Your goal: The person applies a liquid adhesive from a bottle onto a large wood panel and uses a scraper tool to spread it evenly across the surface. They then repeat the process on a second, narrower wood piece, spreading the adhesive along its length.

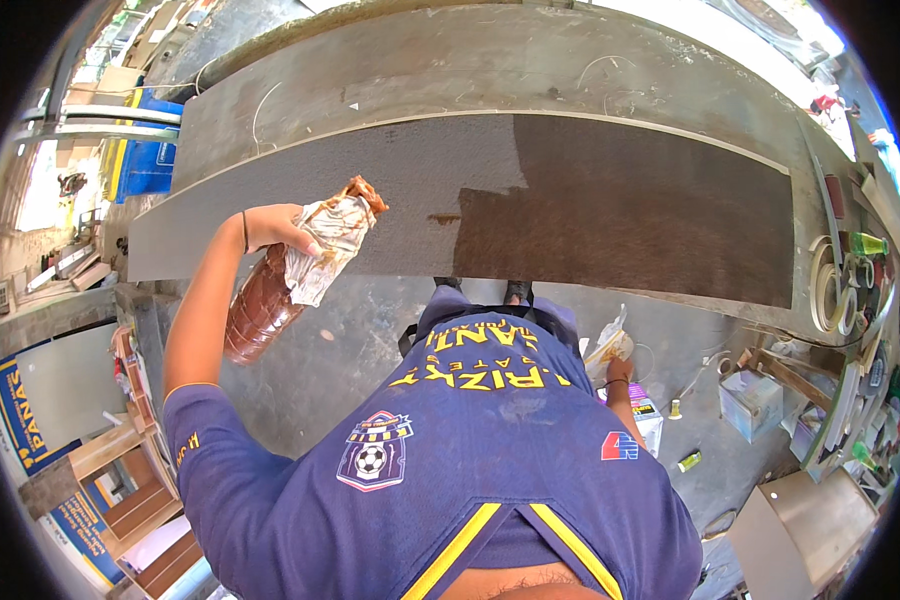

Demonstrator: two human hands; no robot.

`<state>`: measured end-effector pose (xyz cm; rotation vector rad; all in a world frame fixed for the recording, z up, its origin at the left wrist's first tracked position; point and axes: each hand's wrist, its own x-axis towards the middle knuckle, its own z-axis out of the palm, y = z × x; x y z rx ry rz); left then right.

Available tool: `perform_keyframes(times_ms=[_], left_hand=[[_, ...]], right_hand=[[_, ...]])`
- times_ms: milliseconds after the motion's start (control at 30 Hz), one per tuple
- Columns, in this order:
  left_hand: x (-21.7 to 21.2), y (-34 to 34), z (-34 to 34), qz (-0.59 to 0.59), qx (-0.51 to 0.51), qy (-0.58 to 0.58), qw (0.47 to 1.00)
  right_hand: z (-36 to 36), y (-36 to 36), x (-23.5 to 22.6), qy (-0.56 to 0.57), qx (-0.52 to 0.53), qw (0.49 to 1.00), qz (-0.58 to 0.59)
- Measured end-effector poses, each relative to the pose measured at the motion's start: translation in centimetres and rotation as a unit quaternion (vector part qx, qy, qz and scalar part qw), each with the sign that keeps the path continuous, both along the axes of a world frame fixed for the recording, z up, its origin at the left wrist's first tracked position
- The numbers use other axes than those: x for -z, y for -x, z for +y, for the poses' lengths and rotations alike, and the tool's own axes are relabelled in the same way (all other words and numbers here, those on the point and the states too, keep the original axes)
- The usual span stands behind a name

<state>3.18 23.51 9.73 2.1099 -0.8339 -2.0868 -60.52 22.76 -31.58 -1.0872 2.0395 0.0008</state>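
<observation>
My left hand (278, 228) grips a clear plastic bottle (262, 310) of brown stuff around its crumpled silvery wrapping (332, 240). The bottle tilts, its brown-smeared end up and to the right, above the left part of a long panel (300, 175). Dark brown coating (630, 215) covers the panel's right part and ends in a ragged edge near the middle. A small brown streak (443, 218) lies just left of that edge. Low at my right side, my right hand (620, 370) is closed at a pale, plastic-looking thing (608, 345) whose kind I cannot make out.
The panel lies on a larger grey worktop (420, 80). Rolls of edging strip (825, 290) hang over its right end. On the floor to the right are a white box (750, 402), a small green bottle (690, 461) and boards (802, 520). Wooden shelving (135, 490) stands left.
</observation>
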Motion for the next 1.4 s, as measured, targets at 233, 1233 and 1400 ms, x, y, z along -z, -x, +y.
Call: perform_keyframes(times_ms=[233, 1233, 1400], left_hand=[[-1.7, 0.5, -2.5, -0.137, 0.143, -0.077, 0.977], [-3.5, 0.7, -6.0, -0.255, 0.312, -0.011, 0.915], [-3.6, -5.3, -1.8, -0.326, 0.28, -0.049, 0.902]], right_hand=[[2.2, 1.7, 4.0, 0.043, 0.089, 0.987, -0.127], [5.2, 2.4, 3.3, 0.086, 0.157, 0.981, -0.076], [4.7, 3.4, 6.1, 0.067, 0.2, 0.964, -0.164]])
